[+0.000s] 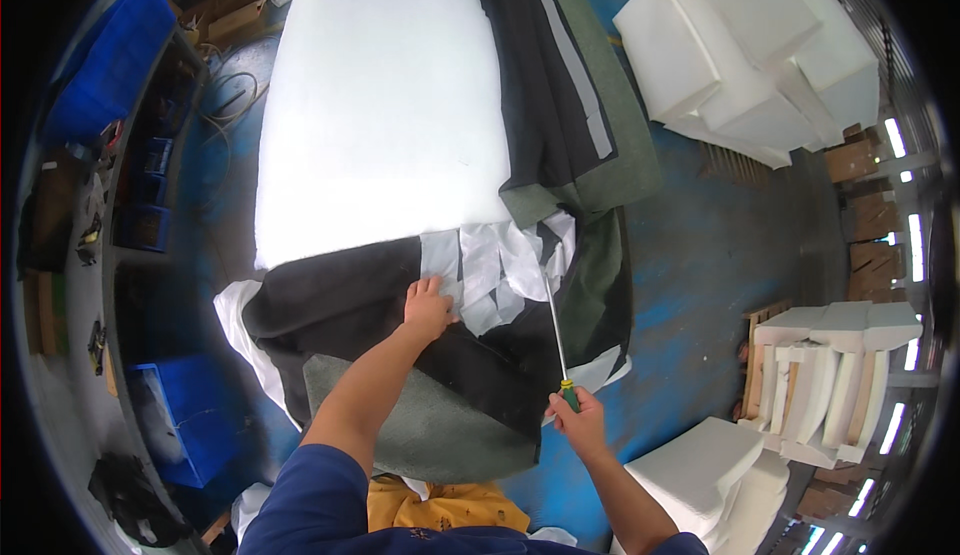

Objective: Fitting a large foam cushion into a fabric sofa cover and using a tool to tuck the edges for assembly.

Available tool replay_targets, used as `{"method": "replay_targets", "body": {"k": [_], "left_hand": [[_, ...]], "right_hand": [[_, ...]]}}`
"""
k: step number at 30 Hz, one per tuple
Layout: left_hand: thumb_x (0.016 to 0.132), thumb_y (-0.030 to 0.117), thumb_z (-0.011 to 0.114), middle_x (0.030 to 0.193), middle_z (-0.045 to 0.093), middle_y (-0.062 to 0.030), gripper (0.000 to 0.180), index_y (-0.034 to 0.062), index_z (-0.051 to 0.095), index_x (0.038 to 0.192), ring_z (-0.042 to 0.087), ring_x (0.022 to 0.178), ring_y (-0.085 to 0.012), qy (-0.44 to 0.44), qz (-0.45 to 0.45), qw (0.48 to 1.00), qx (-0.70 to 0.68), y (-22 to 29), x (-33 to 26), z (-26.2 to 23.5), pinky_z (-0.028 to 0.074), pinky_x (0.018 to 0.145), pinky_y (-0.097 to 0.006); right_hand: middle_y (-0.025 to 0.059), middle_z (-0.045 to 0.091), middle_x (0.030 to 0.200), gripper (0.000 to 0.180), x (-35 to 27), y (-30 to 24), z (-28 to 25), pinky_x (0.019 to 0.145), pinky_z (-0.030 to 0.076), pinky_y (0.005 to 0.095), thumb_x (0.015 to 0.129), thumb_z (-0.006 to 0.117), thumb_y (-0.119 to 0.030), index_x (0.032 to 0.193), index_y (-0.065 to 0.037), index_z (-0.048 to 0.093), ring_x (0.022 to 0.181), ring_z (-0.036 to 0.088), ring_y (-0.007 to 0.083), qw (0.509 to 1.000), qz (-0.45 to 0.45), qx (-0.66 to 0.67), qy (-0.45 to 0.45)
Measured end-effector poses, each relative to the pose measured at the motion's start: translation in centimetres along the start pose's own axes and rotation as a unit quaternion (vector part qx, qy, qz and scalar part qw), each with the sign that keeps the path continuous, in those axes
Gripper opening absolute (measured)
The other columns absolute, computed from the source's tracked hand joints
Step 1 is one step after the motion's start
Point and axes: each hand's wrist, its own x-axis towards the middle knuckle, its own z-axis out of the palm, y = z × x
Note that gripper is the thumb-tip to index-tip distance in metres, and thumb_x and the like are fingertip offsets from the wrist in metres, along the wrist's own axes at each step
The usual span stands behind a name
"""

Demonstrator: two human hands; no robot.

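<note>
My right hand [578, 421] grips the green and yellow handle of a long screwdriver [557, 335]. Its thin metal shaft points away from me, and the tip reaches torn-looking white strips [500, 260] at the cover's near right corner. My left hand [429, 307] lies on black fabric [345, 290] beside a pale strip, its fingers extended and pressing down. The fabric belongs to a black and grey-green cover folded around the near end of a large white foam block [385, 105]. More of the cover [560, 65] lies along the block's right side, with a grey band on it.
Blue bins [190, 420] and a cluttered shelf [150, 185] stand at the left. White foam pieces [740, 55] are stacked at the far right, with more foam blocks [825, 385] on the right and near right. A hose [235, 95] coils on the blue-grey floor [690, 285] side at left.
</note>
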Motion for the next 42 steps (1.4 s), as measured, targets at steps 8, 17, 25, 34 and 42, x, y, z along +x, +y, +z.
{"method": "replay_targets", "body": {"k": [8, 17, 25, 34, 42], "left_hand": [[0.087, 0.020, 0.067, 0.122, 0.060, -0.0106, 0.027, 0.0140, 0.064, 0.113, 0.059, 0.116, -0.0303, 0.051, 0.176, 0.982, 0.038, 0.2, 1.3, 1.4, 0.049, 0.096, -0.041], [0.086, 0.016, 0.067, 0.111, 0.063, -0.0130, 0.021, 0.0132, 0.062, 0.106, 0.065, 0.103, -0.0317, 0.048, 0.018, 0.998, 0.026, 0.5, 3.4, 1.4, 0.053, 0.081, -0.044], [0.082, 0.004, 0.068, 0.110, 0.065, -0.0151, 0.023, 0.0058, 0.066, 0.104, 0.063, 0.100, -0.0373, 0.252, 0.056, 0.935, -0.243, 5.6, -4.2, -4.3, 0.051, 0.086, -0.045], [0.079, -0.008, 0.057, 0.128, 0.058, -0.0217, 0.045, 0.0022, 0.061, 0.123, 0.053, 0.123, -0.0398, 0.263, 0.024, 0.942, -0.205, 7.2, -1.3, -8.7, 0.045, 0.102, -0.046], [0.095, 0.017, 0.051, 0.106, 0.067, -0.0313, 0.031, -0.0039, 0.063, 0.115, 0.061, 0.110, -0.0463, 0.230, -0.179, 0.912, -0.289, -2.8, 12.3, -5.6, 0.049, 0.094, -0.050]], "right_hand": [[0.0024, 0.068, 0.074, 0.017, 0.3, -0.7, 1.9, 0.046, 0.039, 0.0192, 0.093, 0.071, -0.018, 0.091, -0.006, 0.060, 0.051, 0.051, 0.0031, 1.000, -0.003, 0.021, 0.010], [0.0018, 0.070, 0.076, 0.018, -0.3, -2.0, 2.6, 0.048, 0.041, 0.0198, 0.093, 0.072, -0.019, 0.091, -0.006, 0.060, 0.055, 0.055, 0.0037, 1.000, -0.012, -0.026, -0.012], [0.0023, 0.067, 0.086, 0.019, 12.2, -3.7, 6.9, 0.060, 0.049, 0.0230, 0.094, 0.072, -0.020, 0.099, -0.004, 0.061, 0.070, 0.062, 0.0079, 0.987, -0.028, 0.091, -0.128], [-0.0010, 0.060, 0.087, 0.020, 17.9, -8.1, 8.7, 0.066, 0.049, 0.0246, 0.087, 0.074, -0.010, 0.101, -0.007, 0.060, 0.076, 0.060, 0.0088, 0.962, 0.097, 0.066, -0.246], [0.0034, 0.064, 0.078, 0.031, 18.3, -11.9, 4.2, 0.052, 0.046, 0.0253, 0.097, 0.066, -0.029, 0.115, -0.004, 0.064, 0.059, 0.057, 0.0083, 0.985, -0.012, -0.070, -0.160]]}}
